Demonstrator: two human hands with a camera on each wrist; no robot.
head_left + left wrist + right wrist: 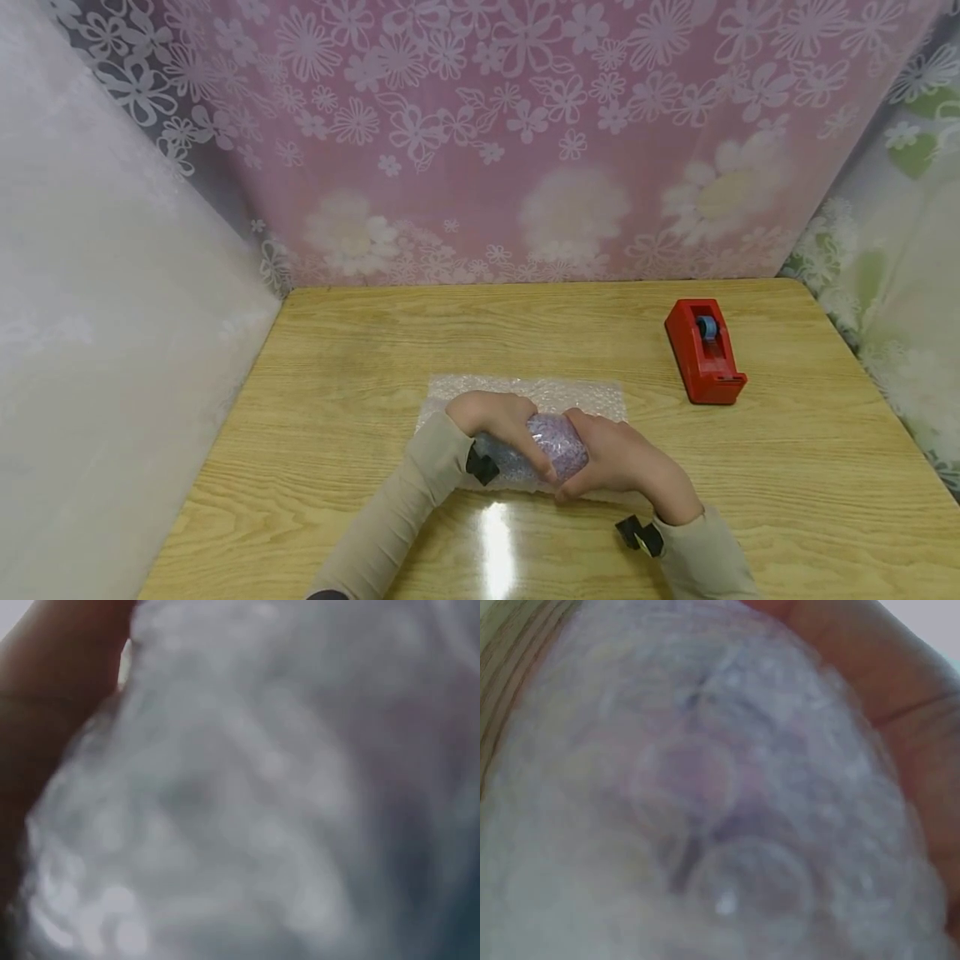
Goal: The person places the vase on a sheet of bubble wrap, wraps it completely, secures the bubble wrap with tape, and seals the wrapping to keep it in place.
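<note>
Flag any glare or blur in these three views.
Head: reasonably sharp, with a bright glare streak on the table; left wrist: wrapped bundle badly blurred, with smeared highlights lower left; right wrist: wrapped bundle soft too, though some round bubbles are discernible.

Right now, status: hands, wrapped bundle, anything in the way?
Left hand and right hand gripping bundle. Bundle purplish through its wrapping, bubble wrap spread beyond it. Red tape dispenser off right, clear of both hands; no obstruction seen.
</note>
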